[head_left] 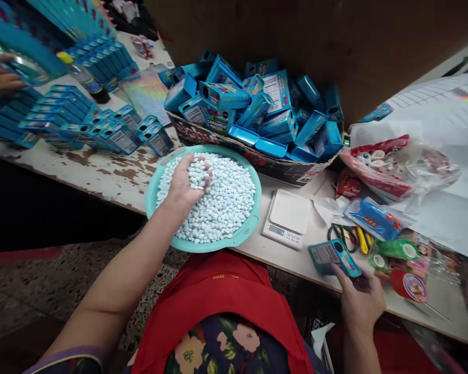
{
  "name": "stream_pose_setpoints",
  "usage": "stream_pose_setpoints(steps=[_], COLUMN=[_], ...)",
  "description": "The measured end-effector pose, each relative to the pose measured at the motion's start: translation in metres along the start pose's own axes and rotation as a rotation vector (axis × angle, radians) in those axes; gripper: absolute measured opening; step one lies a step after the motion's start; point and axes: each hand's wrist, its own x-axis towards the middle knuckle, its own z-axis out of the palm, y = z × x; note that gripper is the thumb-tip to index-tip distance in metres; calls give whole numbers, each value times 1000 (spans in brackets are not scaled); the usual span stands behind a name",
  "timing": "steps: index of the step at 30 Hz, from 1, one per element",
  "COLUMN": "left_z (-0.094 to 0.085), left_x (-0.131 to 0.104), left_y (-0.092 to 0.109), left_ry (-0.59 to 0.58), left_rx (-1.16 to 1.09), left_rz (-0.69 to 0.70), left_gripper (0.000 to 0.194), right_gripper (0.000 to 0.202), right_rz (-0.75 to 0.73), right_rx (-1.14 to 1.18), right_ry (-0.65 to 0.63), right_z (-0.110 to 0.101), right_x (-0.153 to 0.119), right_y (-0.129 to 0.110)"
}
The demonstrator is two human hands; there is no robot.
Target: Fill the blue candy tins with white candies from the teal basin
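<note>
A round turquoise basin (253, 208) full of small pale blue candies (226, 202) sits at the table's front edge. My left hand (187, 182) is in it, palm up, fingers curled round a handful of the candies. To the right, my right hand (361, 296) holds a small blue box (333, 257) near the table's front edge. A white digital scale (288, 218) lies between the basin and that box, with nothing on its plate. Behind the basin stands a carton (257, 161) heaped with blue boxes (226, 96).
Rows of blue boxes (119, 136) and a yellow-capped bottle (86, 83) stand at the left, near another person's hand (0, 75). Scissors (343, 236), a yellow cutter (363, 240), tape rolls (401, 249) and an open candy bag (393, 166) lie at the right.
</note>
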Motion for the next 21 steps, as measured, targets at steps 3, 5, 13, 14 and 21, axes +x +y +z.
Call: stream_pose_setpoints(steps=[3, 5, 13, 14, 21], left_z=[-4, -6, 9, 16, 43], left_x=[3, 4, -14, -18, -25], left_y=[-3, -5, -2, -1, -11], left_ry=[-61, -50, -133, -173, -244], left_rx=[-74, -119, -148, -128, 73], left_rz=[-14, -15, 38, 71, 382], left_gripper=[18, 18, 25, 27, 35], right_gripper=[55, 51, 39, 39, 39], right_rz=[-74, -186, -550, -591, -754], right_rx=[259, 357, 284, 248, 170], right_ry=[129, 76, -698, -736, -855], right_z=[20, 40, 109, 115, 156], right_x=[-1, -1, -20, -23, -38], right_y=[-29, -60, -176, -186, -231])
